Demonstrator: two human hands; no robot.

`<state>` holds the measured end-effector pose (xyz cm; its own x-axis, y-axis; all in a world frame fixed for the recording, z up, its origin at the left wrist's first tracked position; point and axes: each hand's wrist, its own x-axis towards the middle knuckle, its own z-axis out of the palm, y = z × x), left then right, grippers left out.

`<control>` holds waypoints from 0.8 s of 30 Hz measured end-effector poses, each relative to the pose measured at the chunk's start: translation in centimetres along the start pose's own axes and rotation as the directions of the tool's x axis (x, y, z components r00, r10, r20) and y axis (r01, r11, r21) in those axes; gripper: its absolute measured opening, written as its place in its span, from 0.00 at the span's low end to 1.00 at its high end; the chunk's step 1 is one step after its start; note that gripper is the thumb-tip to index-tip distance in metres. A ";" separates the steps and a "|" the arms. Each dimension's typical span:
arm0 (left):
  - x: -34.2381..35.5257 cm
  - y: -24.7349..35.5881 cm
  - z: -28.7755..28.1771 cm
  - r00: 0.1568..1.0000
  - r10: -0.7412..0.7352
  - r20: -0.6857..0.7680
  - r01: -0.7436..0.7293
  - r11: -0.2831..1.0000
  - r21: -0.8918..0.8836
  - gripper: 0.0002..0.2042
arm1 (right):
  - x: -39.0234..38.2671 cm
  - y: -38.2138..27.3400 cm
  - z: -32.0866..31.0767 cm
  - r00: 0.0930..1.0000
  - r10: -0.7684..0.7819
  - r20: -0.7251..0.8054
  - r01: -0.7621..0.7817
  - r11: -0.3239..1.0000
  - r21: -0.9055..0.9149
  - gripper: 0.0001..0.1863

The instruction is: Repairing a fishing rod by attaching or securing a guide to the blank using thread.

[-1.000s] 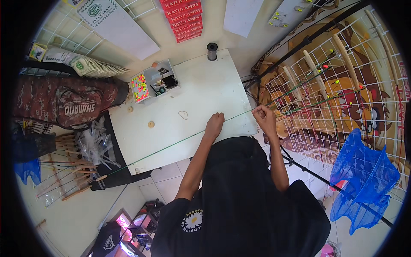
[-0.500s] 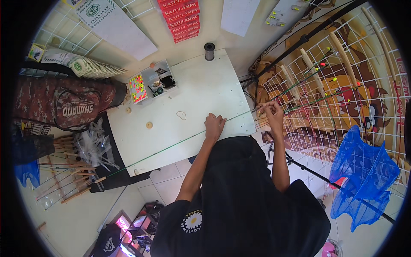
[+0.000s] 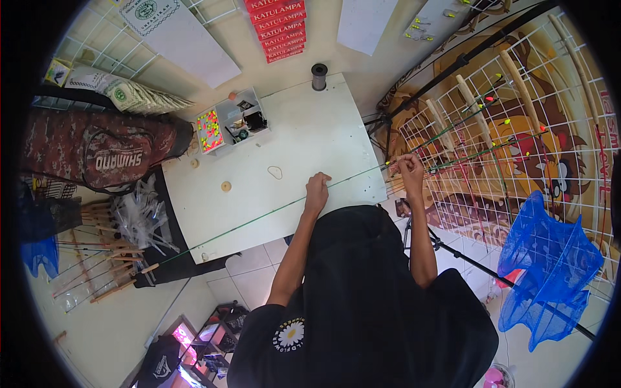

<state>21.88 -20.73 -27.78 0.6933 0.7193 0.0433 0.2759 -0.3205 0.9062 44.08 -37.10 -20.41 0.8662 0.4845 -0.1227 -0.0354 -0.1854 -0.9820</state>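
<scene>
A thin green fishing rod (image 3: 249, 224) lies slantwise over the white table, its light wooden handle (image 3: 150, 268) past the table's left edge. My left hand (image 3: 316, 192) is closed around the rod near the table's front edge. Off the table's right edge, my right hand (image 3: 410, 173) pinches at the thin end of the rod, thumb and finger together. A small bright speck of yellow and red shows by those fingertips, too small to make out. Whether a line is pinched there too cannot be seen.
On the table (image 3: 310, 129) are a divided box (image 3: 242, 132) with bright beads, a dark spool (image 3: 319, 77), a rubber band (image 3: 275, 172) and a round wooden piece (image 3: 226, 186). A white wire grid (image 3: 479, 149) with rods and floats stands right, near a blue net (image 3: 546, 271). A camouflage bag (image 3: 103, 155) hangs left.
My left hand has slid a little to the left along the rod. My right hand has shifted slightly, its fingers drawn closer together. The rod keeps nearly the same slant.
</scene>
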 end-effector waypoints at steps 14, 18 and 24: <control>0.0 0.4 0.0 0.973 -0.155 0.169 0.116 0.969 0.219 0.07 | -1.6 4.8 5.1 0.937 0.108 0.331 0.070 0.872 -0.484 0.10; -0.1 0.4 -0.2 0.975 -0.159 0.155 0.125 0.970 0.207 0.07 | -2.1 4.7 6.7 0.915 0.150 0.374 0.089 0.829 -0.553 0.09; -0.2 0.3 -0.4 0.977 -0.128 0.170 0.094 0.977 0.192 0.07 | -1.9 5.2 7.3 0.921 0.168 0.350 0.081 0.799 -0.596 0.10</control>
<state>21.58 -20.76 -27.33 0.7552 0.6393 -0.1448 0.4627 -0.3635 0.8086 38.62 -32.71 -26.35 0.6176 0.7147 -0.3283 0.3388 -0.6184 -0.7091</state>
